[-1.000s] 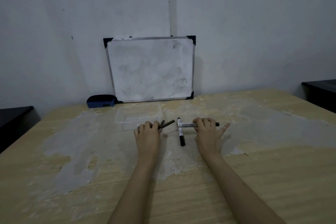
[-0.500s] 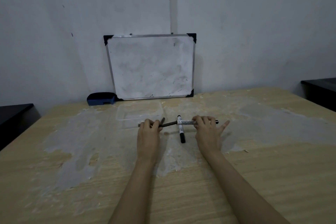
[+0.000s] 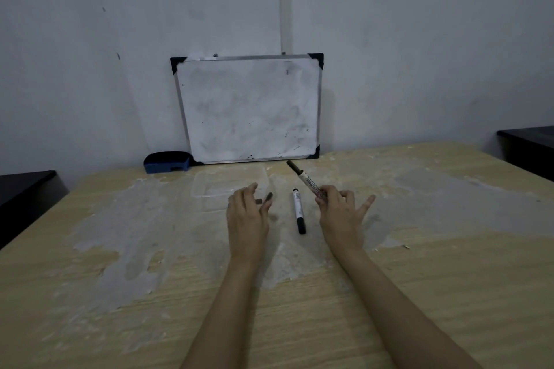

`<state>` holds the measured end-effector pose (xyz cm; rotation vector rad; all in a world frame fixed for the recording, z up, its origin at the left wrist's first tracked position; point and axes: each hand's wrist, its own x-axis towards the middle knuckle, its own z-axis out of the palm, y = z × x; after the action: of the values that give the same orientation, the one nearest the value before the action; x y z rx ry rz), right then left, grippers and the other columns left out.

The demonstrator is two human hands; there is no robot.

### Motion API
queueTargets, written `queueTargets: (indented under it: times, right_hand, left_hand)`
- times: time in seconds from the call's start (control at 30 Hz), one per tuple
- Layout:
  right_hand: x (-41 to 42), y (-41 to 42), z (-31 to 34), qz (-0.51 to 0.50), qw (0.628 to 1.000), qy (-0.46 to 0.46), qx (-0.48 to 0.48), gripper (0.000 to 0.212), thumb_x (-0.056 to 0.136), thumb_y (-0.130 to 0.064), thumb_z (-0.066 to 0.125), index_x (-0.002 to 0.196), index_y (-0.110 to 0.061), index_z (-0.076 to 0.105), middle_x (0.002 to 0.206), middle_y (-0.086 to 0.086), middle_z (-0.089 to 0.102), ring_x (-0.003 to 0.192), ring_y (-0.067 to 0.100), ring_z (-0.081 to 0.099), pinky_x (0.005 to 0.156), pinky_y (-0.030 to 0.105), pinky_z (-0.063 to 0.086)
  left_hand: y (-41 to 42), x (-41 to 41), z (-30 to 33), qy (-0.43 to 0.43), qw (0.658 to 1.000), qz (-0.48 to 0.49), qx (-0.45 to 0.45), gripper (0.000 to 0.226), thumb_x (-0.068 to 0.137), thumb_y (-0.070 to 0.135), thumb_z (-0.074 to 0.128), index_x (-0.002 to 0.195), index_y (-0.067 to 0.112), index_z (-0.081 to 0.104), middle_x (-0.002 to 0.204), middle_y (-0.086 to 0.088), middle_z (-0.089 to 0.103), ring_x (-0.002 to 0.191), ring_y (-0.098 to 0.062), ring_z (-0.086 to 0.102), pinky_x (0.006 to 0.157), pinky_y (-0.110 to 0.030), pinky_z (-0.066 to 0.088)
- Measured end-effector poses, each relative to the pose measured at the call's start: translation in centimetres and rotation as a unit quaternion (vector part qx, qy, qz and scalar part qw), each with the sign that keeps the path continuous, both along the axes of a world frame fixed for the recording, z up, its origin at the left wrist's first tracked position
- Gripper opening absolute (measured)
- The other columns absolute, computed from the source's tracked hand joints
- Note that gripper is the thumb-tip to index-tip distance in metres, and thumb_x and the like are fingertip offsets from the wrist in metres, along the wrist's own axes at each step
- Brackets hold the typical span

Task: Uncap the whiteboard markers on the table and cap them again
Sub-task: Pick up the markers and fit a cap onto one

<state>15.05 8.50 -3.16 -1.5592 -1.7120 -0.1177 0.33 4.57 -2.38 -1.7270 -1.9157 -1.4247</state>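
My right hand [image 3: 340,213] grips a white whiteboard marker [image 3: 308,183] by its near end. The marker tilts up and to the left, and its dark end points at the whiteboard. My left hand [image 3: 247,216] is curled, with a small dark piece [image 3: 267,197] that looks like a cap at its fingertips. Between the hands a second marker [image 3: 299,210] lies on the table [image 3: 419,263], white-bodied, its black cap toward me. The hands are apart and do not touch.
A small whiteboard [image 3: 251,108] leans on the wall at the table's back. A blue eraser [image 3: 168,162] sits to its left. A clear plastic tray [image 3: 215,186] lies just beyond my left hand. Dark furniture stands at far left [image 3: 24,189] and far right [image 3: 527,150].
The marker lay level between both hands before. My right hand has swung it up, dark end toward the whiteboard, and my left hand has come away from it. The second marker has not moved.
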Motion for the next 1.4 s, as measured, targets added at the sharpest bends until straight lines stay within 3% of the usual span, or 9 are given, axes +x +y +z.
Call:
queueTargets:
  times: [0.13, 0.27, 0.47, 0.67, 0.8, 0.93, 1.07, 1.27, 1.4]
  right_hand:
    - [-0.2, -0.1, 0.1, -0.022, 0.997, 0.026, 0.062, 0.02, 0.084, -0.017, 0.065, 0.1, -0.005, 0.063, 0.081, 0.012, 0.07, 0.094, 0.032, 0.063, 0.101, 0.074, 0.013]
    - [-0.3, -0.2, 0.3, -0.034, 0.994, 0.055, 0.092, 0.026, 0.082, -0.012, 0.068, 0.106, -0.004, 0.065, 0.086, 0.014, 0.07, 0.091, 0.033, 0.064, 0.099, 0.074, 0.02]
    - [-0.4, -0.1, 0.2, -0.042, 0.99, 0.037, 0.132, 0.027, 0.069, -0.008, 0.079, 0.093, -0.006, 0.068, 0.076, 0.01, 0.071, 0.079, 0.034, 0.067, 0.089, 0.078, 0.027]
    - [-0.3, 0.0, 0.0, -0.04, 0.989, 0.013, 0.143, 0.029, 0.064, -0.005, 0.081, 0.09, -0.007, 0.068, 0.075, 0.007, 0.071, 0.077, 0.032, 0.067, 0.085, 0.078, 0.029]
    - [-0.2, -0.2, -0.1, -0.029, 0.993, 0.002, 0.118, 0.026, 0.068, -0.005, 0.079, 0.091, -0.008, 0.068, 0.079, 0.007, 0.072, 0.084, 0.034, 0.065, 0.091, 0.076, 0.027]
    - [-0.3, -0.2, -0.2, -0.013, 0.996, -0.029, 0.087, 0.03, 0.064, 0.002, 0.079, 0.089, -0.013, 0.069, 0.082, 0.01, 0.071, 0.087, 0.036, 0.065, 0.093, 0.074, 0.03]
    - [-0.4, 0.1, -0.5, 0.01, 0.997, -0.035, 0.061, 0.033, 0.064, 0.009, 0.074, 0.089, -0.013, 0.069, 0.085, 0.012, 0.069, 0.09, 0.037, 0.062, 0.096, 0.069, 0.033]
    - [-0.2, 0.1, -0.4, 0.074, 0.994, -0.037, 0.069, 0.028, 0.068, 0.009, 0.072, 0.09, -0.008, 0.069, 0.084, 0.016, 0.067, 0.084, 0.038, 0.061, 0.079, 0.049, 0.049]
    - [-0.3, -0.2, -0.2, 0.09, 0.991, -0.051, 0.082, 0.028, 0.068, 0.01, 0.071, 0.09, -0.008, 0.069, 0.083, 0.015, 0.067, 0.08, 0.034, 0.062, 0.083, 0.054, 0.049]
  left_hand:
    - [0.1, -1.3, 0.0, -0.034, 0.996, 0.073, -0.046, 0.029, 0.089, 0.02, 0.054, 0.114, 0.005, 0.056, 0.115, -0.014, 0.059, 0.108, -0.029, 0.05, 0.087, -0.038, 0.041]
    - [0.2, -3.1, -0.4, -0.037, 0.989, 0.096, -0.106, 0.022, 0.089, 0.022, 0.051, 0.107, 0.01, 0.057, 0.112, -0.012, 0.059, 0.109, -0.028, 0.048, 0.09, -0.039, 0.037]
    - [0.2, -4.7, -1.4, 0.025, 0.971, 0.073, -0.224, 0.028, 0.082, 0.04, 0.054, 0.102, 0.022, 0.059, 0.114, -0.004, 0.054, 0.114, -0.022, 0.042, 0.095, -0.036, 0.032]
    - [0.1, -4.8, -1.6, 0.07, 0.959, 0.105, -0.253, 0.027, 0.09, 0.03, 0.048, 0.11, 0.017, 0.062, 0.119, -0.008, 0.054, 0.114, -0.025, 0.041, 0.094, -0.036, 0.032]
    - [0.1, -4.1, -1.0, 0.025, 0.983, 0.048, -0.176, 0.024, 0.09, 0.025, 0.052, 0.109, 0.016, 0.063, 0.115, -0.008, 0.061, 0.108, -0.025, 0.05, 0.091, -0.035, 0.036]
    - [-0.1, -2.0, 0.2, -0.112, 0.988, -0.082, -0.06, 0.021, 0.084, 0.013, 0.062, 0.105, 0.008, 0.065, 0.102, -0.009, 0.064, 0.087, -0.02, 0.06, 0.08, -0.029, 0.047]
    - [-0.1, -1.1, 0.0, -0.085, 0.985, -0.142, -0.045, 0.021, 0.083, 0.01, 0.063, 0.104, 0.008, 0.067, 0.1, -0.009, 0.064, 0.081, -0.01, 0.054, 0.076, -0.012, 0.039]
    - [0.1, -0.5, -0.4, -0.084, 0.982, -0.164, -0.048, 0.025, 0.086, 0.009, 0.059, 0.111, 0.008, 0.065, 0.105, -0.008, 0.061, 0.086, -0.009, 0.054, 0.084, -0.019, 0.044]
    - [0.3, -0.6, -0.6, -0.084, 0.981, -0.166, -0.053, 0.025, 0.086, 0.01, 0.059, 0.111, 0.007, 0.065, 0.099, -0.004, 0.06, 0.085, -0.009, 0.053, 0.077, -0.005, 0.04]
